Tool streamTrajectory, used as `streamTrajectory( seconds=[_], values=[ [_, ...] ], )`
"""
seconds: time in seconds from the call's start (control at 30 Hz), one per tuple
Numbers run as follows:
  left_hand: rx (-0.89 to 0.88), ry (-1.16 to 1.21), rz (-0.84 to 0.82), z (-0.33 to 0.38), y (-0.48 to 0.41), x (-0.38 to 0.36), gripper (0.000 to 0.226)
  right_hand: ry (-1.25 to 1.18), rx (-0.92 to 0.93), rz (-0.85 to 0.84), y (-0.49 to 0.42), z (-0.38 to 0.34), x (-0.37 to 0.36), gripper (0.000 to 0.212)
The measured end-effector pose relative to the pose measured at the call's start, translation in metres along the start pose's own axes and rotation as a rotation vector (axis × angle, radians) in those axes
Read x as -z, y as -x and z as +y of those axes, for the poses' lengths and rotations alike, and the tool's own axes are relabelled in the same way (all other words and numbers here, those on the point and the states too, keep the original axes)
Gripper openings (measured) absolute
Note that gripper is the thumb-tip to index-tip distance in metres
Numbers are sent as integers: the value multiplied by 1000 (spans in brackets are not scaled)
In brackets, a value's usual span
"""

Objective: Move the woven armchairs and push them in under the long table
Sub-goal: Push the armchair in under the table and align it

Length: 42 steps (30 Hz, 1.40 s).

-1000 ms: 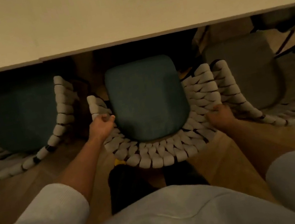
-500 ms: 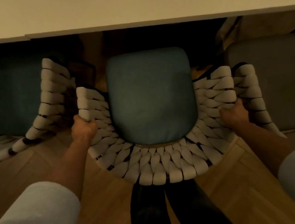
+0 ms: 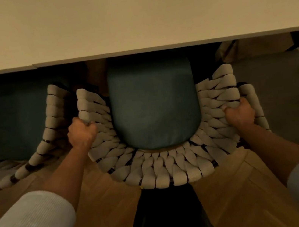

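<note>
A woven armchair (image 3: 166,168) with pale rope weave and a teal seat cushion (image 3: 154,104) stands straight in front of me. The front of its cushion reaches under the edge of the long pale table (image 3: 127,13). My left hand (image 3: 81,133) grips the left arm of the chair's woven rim. My right hand (image 3: 241,112) grips the right arm of the rim. A second woven armchair (image 3: 48,135) with a teal cushion stands to the left, partly under the table. A third armchair (image 3: 280,98) with a grey cushion stands to the right, its rim touching the middle chair.
The floor (image 3: 106,211) is wood parquet. My dark trouser legs (image 3: 169,220) stand just behind the middle chair. The neighbouring chairs leave narrow gaps on both sides. Under the table it is dark.
The middle chair has slid forward, so its cushion's front now lies under the table edge. Both hands have kept their grip on the rim and moved forward with it.
</note>
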State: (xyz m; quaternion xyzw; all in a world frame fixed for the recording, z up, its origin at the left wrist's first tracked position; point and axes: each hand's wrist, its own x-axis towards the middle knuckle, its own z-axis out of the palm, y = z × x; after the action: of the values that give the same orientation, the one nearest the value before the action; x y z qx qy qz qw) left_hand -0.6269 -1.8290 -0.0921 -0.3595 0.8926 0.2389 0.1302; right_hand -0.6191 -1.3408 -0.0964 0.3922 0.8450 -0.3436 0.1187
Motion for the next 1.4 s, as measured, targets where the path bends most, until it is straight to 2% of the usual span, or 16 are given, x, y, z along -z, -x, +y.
streamTrajectory(
  seconds=[0.2,0.37,0.57,0.67,0.7,0.8,0.9,1.07,1.17,1.27,1.4],
  values=[
    [-38,29,-36,10,-39,-14,48,-5,14,-115,-38,-25,-4,55],
    [-35,-19,-86,22,-46,-6,51,-10,-39,-213,-33,-27,0,63],
    [-109,-135,-117,46,18,10,72,-30,-34,-325,18,-5,41,66],
    [-185,-97,-270,60,64,8,66,-70,-83,-402,35,37,47,52],
    [-228,-74,-373,63,78,3,63,-125,-119,-401,53,43,53,42],
    [-409,-176,-713,80,123,-14,39,-328,-219,-318,109,63,71,32],
    [-572,-222,-904,105,174,-32,11,-450,-267,-229,142,104,85,28],
    [-743,-296,-1010,140,254,-57,25,-508,-289,-103,171,169,120,22],
    [-793,-313,-1025,162,291,-70,25,-564,-295,-59,167,213,147,15],
    [-760,-307,-1020,184,323,-93,18,-594,-295,-19,161,246,181,24],
    [-686,-256,-984,211,379,-130,19,-608,-291,-2,141,303,231,20]
  ],
)
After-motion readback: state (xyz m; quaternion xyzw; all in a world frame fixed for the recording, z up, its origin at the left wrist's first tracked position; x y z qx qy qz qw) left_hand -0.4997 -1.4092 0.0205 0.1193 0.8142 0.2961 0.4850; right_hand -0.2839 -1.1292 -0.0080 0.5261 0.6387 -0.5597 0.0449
